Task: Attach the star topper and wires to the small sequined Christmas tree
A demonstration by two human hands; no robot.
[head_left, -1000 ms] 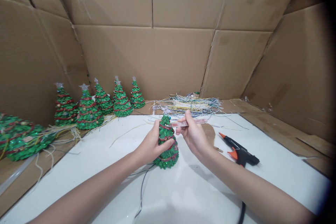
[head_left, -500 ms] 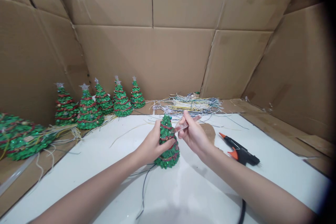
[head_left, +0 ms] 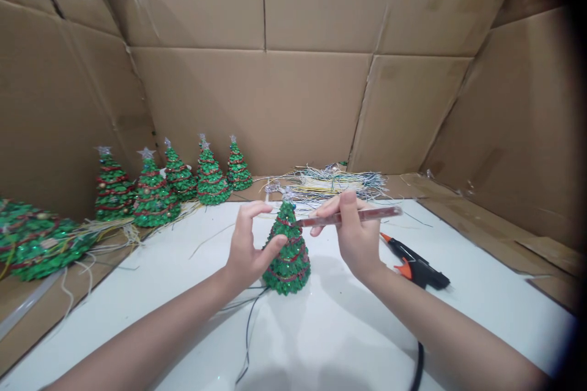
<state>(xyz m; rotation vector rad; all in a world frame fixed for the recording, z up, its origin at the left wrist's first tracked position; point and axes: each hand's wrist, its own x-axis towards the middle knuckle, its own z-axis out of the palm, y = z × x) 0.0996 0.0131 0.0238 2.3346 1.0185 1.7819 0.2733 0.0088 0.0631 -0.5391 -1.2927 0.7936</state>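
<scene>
A small green Christmas tree (head_left: 288, 263) with red garland and a clear star on top stands upright on the white table. My left hand (head_left: 250, 250) is at its left side, fingers apart and curved; the thumb reaches in front of the tree, and I cannot tell whether it touches. Between the thumb and fingers of my right hand (head_left: 360, 241) is a slim brush-like tool (head_left: 378, 214) with a translucent reddish handle. It lies nearly level, its dark tip at the upper right side of the tree. Thin dark wires (head_left: 250, 330) trail from the tree's base.
Several similar trees (head_left: 158, 198) stand at the back left, and a larger one (head_left: 41, 244) leans at the left edge. A bundle of thin wires (head_left: 339, 182) lies at the back. To the right rests a black and orange glue gun (head_left: 419, 266). Cardboard walls (head_left: 257, 110) surround the table.
My left hand has loosened from around the tree and its fingers have spread. My right hand has moved right, turning the tool closer to level. The tree appears slightly farther left.
</scene>
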